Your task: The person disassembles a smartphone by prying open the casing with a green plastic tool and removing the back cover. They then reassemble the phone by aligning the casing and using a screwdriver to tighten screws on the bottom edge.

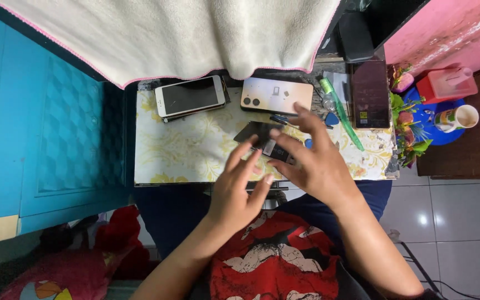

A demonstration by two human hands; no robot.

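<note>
My right hand [313, 161] rests over a small dark phone part [278, 150] on the flowered table mat [184, 150], fingers spread across it and touching it. My left hand [241, 186] hovers beside it with fingers apart, fingertips near a dark flat piece [256, 132] lying on the mat. Whether either hand truly grips a part is unclear. A gold phone back cover [276, 95] lies just beyond my hands.
A white phone [190, 95] lies face up at the mat's far left, stacked on another device. A dark phone [371, 93], a green pen-like tool [340, 114] and blue picks sit at the right. A cream towel [168, 33] hangs above. A mug [458, 118] stands at far right.
</note>
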